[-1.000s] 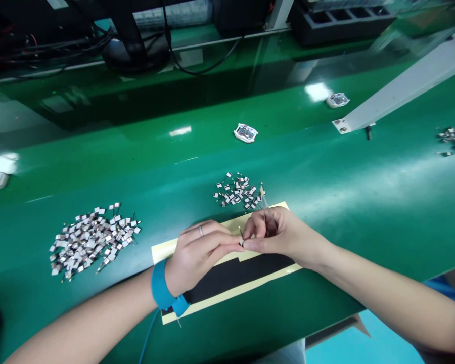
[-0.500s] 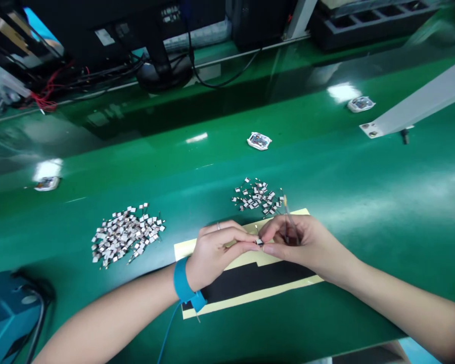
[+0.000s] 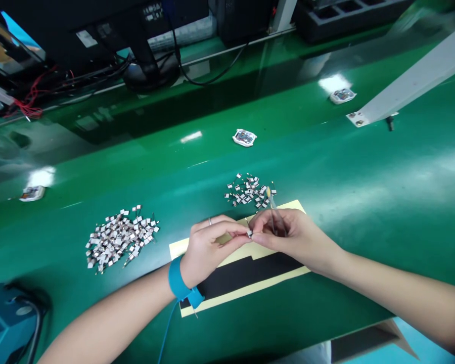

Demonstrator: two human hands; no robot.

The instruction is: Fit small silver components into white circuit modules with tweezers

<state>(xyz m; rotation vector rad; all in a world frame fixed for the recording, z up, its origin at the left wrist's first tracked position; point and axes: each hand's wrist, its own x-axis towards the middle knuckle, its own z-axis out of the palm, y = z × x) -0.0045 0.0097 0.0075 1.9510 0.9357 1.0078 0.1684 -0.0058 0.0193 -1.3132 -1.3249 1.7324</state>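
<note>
My left hand (image 3: 207, 247), with a ring and a blue wrist strap (image 3: 179, 278), pinches a small white-and-black component (image 3: 249, 233) between thumb and index finger. My right hand (image 3: 298, 235) meets it there, thumb and index fingertips closed at the component's right side. Tucked in the right hand is what looks like a pair of tweezers (image 3: 272, 202), its yellowish end pointing up and away. Beneath both hands lies a pale yellow sheet with a black strip (image 3: 231, 278). Just beyond them is a loose pile of similar small components (image 3: 248, 191).
A larger pile of components (image 3: 121, 237) lies to the left. White-cased circuit boards (image 3: 244, 137) sit spaced across the green bench. A grey metal post (image 3: 409, 81) slants in at right, a monitor stand (image 3: 151, 71) with cables is behind, and a blue box (image 3: 7, 323) stands at lower left.
The view has shifted slightly, so the bench things sit further left. The component has turned between my fingertips, showing less of its flat face. Both hands keep their pinch.
</note>
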